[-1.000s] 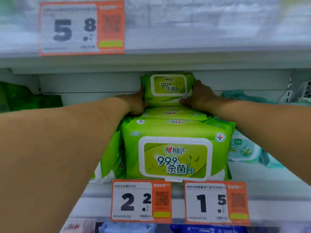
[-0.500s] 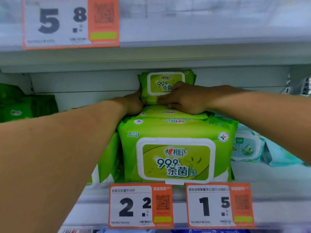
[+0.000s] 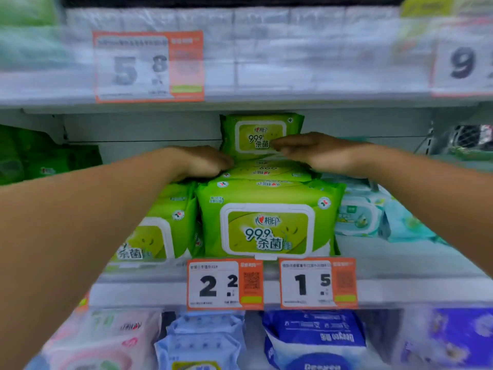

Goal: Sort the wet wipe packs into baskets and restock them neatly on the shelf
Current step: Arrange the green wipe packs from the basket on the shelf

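Note:
A row of green wet wipe packs stands on the middle shelf [image 3: 400, 263]. The front pack [image 3: 266, 222] faces me upright. Behind it a small green pack [image 3: 260, 134] stands on top of the row, against the shelf's back wall. My left hand [image 3: 205, 162] rests palm down on the row's top at the small pack's lower left. My right hand [image 3: 314, 153] hovers palm down before the small pack, fingers straight, their tips over its label. Neither hand grips anything.
More green packs [image 3: 157, 231] lean at the left. Pale teal packs [image 3: 360, 217] lie to the right. Orange price tags [image 3: 225, 284] hang on the shelf edge. Blue and pink packs [image 3: 314, 340] fill the shelf below. The upper shelf [image 3: 293, 102] hangs close above.
My right hand has lifted off the small pack's lower front and drawn rightward, fingers now straight. The left hand slid slightly down-left onto the row. The camera tilted downward.

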A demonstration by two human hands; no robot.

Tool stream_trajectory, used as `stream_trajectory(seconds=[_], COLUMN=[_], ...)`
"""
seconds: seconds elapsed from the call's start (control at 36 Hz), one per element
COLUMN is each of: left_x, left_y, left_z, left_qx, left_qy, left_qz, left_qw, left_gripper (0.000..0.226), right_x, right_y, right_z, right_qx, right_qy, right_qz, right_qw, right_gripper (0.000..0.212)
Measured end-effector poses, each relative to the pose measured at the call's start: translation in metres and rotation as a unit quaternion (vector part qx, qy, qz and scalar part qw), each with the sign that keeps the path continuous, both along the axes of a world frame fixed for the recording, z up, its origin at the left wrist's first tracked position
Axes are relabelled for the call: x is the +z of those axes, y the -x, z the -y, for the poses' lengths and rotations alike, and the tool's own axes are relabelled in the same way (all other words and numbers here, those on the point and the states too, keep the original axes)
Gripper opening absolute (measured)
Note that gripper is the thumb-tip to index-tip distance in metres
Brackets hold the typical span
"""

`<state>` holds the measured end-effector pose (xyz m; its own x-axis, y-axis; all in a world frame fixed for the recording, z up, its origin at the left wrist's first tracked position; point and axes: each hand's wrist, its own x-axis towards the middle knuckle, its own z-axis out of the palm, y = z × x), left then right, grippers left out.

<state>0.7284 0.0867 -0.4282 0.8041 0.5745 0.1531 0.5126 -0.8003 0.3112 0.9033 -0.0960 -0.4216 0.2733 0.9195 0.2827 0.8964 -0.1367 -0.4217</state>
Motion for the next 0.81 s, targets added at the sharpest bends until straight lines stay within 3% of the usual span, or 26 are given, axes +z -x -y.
stream_trajectory(seconds=[0.06, 0.11, 0.17, 0.25, 0.33, 0.39, 0.44, 0.5, 0.56, 0.58, 0.64, 0.69, 0.81], left_x=[0.0, -0.008, -0.023, -0.058, -0.121, -0.177, -0.242, -0.296, -0.328, -0.338, -0.35, -0.36, -0.371], left_y=[0.025, 0.055, 0.091, 0.152, 0.213, 0.254, 0.3, 0.347, 0.381, 0.392, 0.402, 0.403, 0.387], left_z=[0.024, 0.048, 0.07, 0.102, 0.141, 0.166, 0.179, 0.188, 0.194, 0.195, 0.197, 0.197, 0.193], left_qx=[-0.007, -0.014, -0.048, -0.109, -0.124, -0.124, -0.118, -0.115, -0.098, -0.083, -0.059, -0.056, -0.081], left_qy=[-0.025, -0.036, -0.067, -0.189, -0.189, -0.084, 0.055, 0.155, 0.201, 0.21, 0.199, 0.186, 0.214], left_qz=[0.014, 0.084, 0.166, 0.255, 0.293, 0.219, 0.039, -0.169, -0.37, -0.422, -0.426, -0.428, -0.498], left_qw=[1.0, 0.996, 0.983, 0.942, 0.929, 0.964, 0.991, 0.966, 0.901, 0.878, 0.88, 0.883, 0.837], left_gripper=[0.037, 0.035, 0.03, 0.029, 0.019, 0.012, 0.012, 0.018, 0.034, 0.038, 0.036, 0.042, 0.052], right_x=[-0.006, -0.015, -0.034, -0.067, -0.109, -0.152, -0.216, -0.293, -0.362, -0.39, -0.43, -0.457, -0.506], right_y=[0.015, 0.033, 0.056, 0.119, 0.191, 0.228, 0.257, 0.275, 0.294, 0.305, 0.329, 0.35, 0.388], right_z=[0.033, 0.066, 0.097, 0.128, 0.13, 0.119, 0.108, 0.103, 0.098, 0.096, 0.095, 0.098, 0.115], right_qx=[-0.005, 0.004, -0.009, 0.016, 0.158, 0.273, 0.382, 0.403, 0.349, 0.314, 0.264, 0.21, 0.144], right_qy=[0.006, -0.031, -0.12, -0.238, -0.155, -0.011, 0.127, 0.274, 0.426, 0.488, 0.544, 0.543, 0.539], right_qz=[0.021, -0.014, 0.019, 0.099, 0.065, 0.084, 0.086, 0.081, 0.121, 0.131, 0.143, 0.088, 0.029], right_qw=[1.0, 0.999, 0.993, 0.966, 0.973, 0.958, 0.911, 0.87, 0.826, 0.803, 0.784, 0.808, 0.829], right_gripper=[0.042, 0.038, 0.03, 0.025, 0.024, 0.019, 0.017, 0.022, 0.037, 0.049, 0.074, 0.092, 0.11])
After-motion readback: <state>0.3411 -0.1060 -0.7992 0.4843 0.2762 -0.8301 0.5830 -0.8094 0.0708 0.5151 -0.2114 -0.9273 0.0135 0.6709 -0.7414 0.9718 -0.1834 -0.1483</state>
